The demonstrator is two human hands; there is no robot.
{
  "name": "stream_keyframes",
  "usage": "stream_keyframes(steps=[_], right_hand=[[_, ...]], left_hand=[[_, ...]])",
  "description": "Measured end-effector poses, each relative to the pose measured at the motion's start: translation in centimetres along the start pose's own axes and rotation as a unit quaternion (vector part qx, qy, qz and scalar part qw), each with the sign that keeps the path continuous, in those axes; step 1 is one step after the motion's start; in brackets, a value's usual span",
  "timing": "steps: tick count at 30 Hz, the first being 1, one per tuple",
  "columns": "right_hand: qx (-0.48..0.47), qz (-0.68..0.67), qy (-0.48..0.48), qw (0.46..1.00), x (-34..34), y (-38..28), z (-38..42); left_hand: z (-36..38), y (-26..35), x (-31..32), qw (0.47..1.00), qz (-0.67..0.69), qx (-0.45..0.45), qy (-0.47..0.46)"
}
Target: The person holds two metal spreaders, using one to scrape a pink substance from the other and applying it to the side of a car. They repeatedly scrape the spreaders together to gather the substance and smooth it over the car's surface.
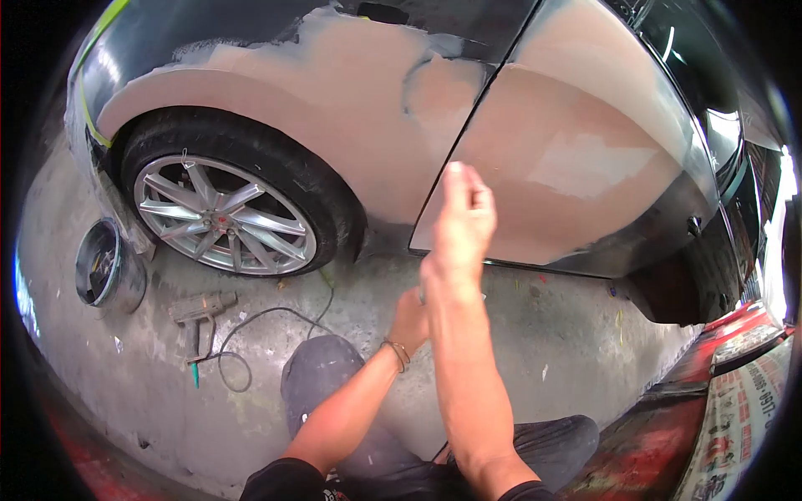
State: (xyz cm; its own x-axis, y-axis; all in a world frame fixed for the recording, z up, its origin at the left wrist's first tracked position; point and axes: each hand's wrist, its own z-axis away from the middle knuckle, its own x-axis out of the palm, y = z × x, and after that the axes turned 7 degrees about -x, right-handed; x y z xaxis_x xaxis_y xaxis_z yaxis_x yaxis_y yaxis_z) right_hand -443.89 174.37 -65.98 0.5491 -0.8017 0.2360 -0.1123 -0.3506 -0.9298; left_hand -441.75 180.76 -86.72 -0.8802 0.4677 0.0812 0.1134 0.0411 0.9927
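Observation:
My right hand is raised in front of the car door, near its front edge, overlapping the door's lower part in this view. Its fingers are pressed together and partly curled, and I cannot tell what is in them. My left hand, with a dark band on the wrist, sits lower, behind my right forearm, which hides its fingers. Pinkish-beige filler with paler patches covers much of the door and the fender. A dark gap divides the two panels.
A black tire on a silver multi-spoke wheel stands to the left. Beside it are a dark bucket and a heat-gun-shaped tool with a cable on the concrete floor. Printed paper lies at lower right.

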Motion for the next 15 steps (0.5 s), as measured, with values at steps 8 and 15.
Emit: stream_keyframes(steps=[8,15], right_hand=[[-0.148,0.145,-0.094,0.974,-3.1,-2.6,2.3],[-0.376,0.331,-0.028,0.865,-2.9,-5.3,0.2]], left_hand=[[0.3,1.0,-0.2,0.998,-0.018,-0.065,0.021],[0.8,3.2,-0.8,0.990,0.075,-0.119,0.009]])
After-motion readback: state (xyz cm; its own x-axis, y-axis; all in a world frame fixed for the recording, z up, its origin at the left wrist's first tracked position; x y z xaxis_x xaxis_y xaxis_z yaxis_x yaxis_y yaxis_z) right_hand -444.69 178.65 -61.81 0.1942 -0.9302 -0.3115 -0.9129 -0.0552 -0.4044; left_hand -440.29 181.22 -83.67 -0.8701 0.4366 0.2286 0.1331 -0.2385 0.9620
